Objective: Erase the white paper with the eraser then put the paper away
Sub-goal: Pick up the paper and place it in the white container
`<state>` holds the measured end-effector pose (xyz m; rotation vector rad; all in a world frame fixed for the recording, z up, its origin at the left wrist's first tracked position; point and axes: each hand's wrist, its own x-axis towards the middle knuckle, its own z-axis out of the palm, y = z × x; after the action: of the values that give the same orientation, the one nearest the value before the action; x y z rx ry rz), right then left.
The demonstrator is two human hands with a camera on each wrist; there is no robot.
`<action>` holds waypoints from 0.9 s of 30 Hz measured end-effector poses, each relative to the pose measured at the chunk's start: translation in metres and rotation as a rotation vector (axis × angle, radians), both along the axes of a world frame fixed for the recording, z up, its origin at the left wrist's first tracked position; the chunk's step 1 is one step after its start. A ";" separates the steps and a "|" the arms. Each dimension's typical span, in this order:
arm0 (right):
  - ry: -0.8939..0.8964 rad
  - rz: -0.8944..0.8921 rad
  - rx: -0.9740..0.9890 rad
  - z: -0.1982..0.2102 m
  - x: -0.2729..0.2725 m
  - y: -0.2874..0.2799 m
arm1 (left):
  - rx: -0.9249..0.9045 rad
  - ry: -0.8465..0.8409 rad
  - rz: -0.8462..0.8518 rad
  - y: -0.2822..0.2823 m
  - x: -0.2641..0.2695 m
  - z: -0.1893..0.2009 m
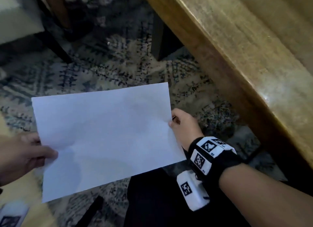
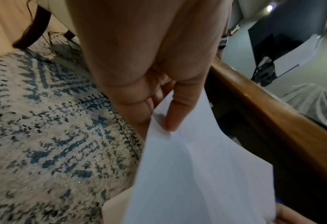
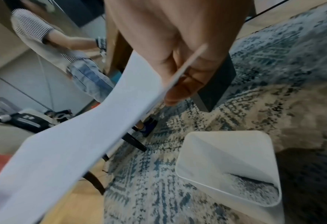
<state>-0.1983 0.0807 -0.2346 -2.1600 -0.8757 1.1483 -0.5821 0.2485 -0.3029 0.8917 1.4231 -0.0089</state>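
Each grip is a pinch on a short edge of the white paper (image 1: 105, 138): the left hand (image 1: 22, 157) has its thumb on top and fingers underneath at the near-left edge, and the right hand (image 1: 184, 125) clamps the opposite edge between thumb and curled fingers, as the right wrist view confirms. Holding two opposite edges keeps the thin sheet stretched almost flat, with only a soft buckle near each pinch, so it does not flop or fold while carried. The paper hangs in the air, off the wooden worktop (image 1: 245, 57) and above the patterned rug (image 1: 118, 66). Its face looks blank, so the erasing seems done; no eraser is visible. A white bin (image 3: 231, 166) stands on the rug below, probably where the sheet is meant to go.
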 end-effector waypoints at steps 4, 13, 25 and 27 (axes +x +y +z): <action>0.032 0.003 -0.068 -0.065 0.000 0.012 | -0.075 -0.019 0.017 -0.004 0.024 -0.018; -0.059 0.055 -0.172 -0.175 0.007 0.025 | -0.096 -0.110 0.039 -0.028 0.066 -0.047; 0.017 0.053 -0.154 -0.221 0.038 0.063 | 0.044 -0.044 0.081 -0.048 0.112 -0.066; -0.011 0.043 -0.160 -0.224 0.046 0.062 | 0.064 -0.078 0.090 -0.051 0.123 -0.059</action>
<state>-0.1524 0.1423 -0.4588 -2.2869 -0.8655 1.2679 -0.4594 0.1971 -0.3618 0.8703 1.3953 0.1388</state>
